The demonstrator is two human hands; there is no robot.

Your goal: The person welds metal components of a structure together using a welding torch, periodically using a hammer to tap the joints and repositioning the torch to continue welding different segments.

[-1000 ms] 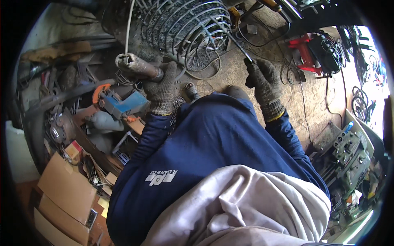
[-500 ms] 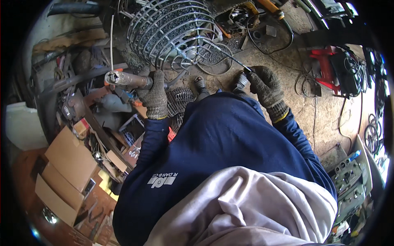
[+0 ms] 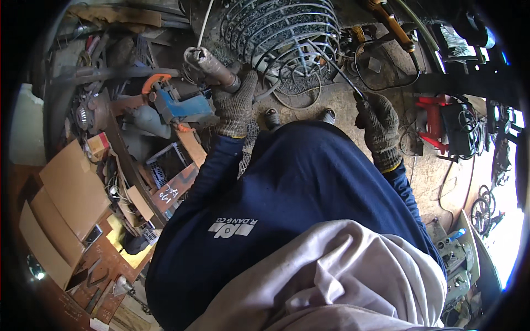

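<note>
In a thick knitted glove, my left hand (image 3: 236,105) closes round a worn brown welding electrode holder (image 3: 214,69). A thin pale welding rod (image 3: 205,25) sticks out from its head, pointing away from me. My right hand (image 3: 381,127), gloved alike, grips a thin dark metal rod (image 3: 346,79) by its near end. The rod's far end reaches the round-ribbed metal wire cage (image 3: 295,37) in front of me; whether it is joined there I cannot tell. Dark grit shows between the cage's ribs. The welding rod's tip lies past the picture's upper edge.
A blue tool with an orange handle (image 3: 182,105) lies left of my left hand, near cardboard boxes (image 3: 74,193) and piled scrap. An angle grinder with a yellow body (image 3: 392,25) and its cord lie at far right. A red stool (image 3: 433,126) stands on the right.
The view has shifted, so the cage and both hands sit further right in the picture. Both hands keep their holds. More of the blue tool at left shows now.
</note>
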